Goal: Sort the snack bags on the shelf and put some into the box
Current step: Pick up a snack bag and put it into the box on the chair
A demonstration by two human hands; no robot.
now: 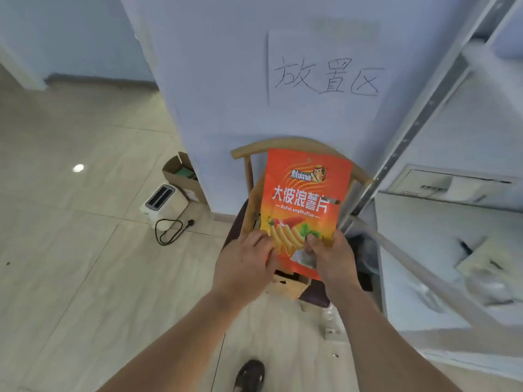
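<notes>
An orange-red snack bag with white Chinese lettering and a picture of wavy chips stands upright in front of me. My left hand grips its lower left edge. My right hand pinches its lower right part, thumb on the front. Below the bag sits a cardboard box on a wooden chair; most of the box is hidden behind the bag and my hands. The white metal shelf is at the right.
A white wall panel carries a paper sign with handwritten characters. On the tiled floor at the left lie a white toaster with a black cord and an open cardboard carton. My shoe shows at the bottom.
</notes>
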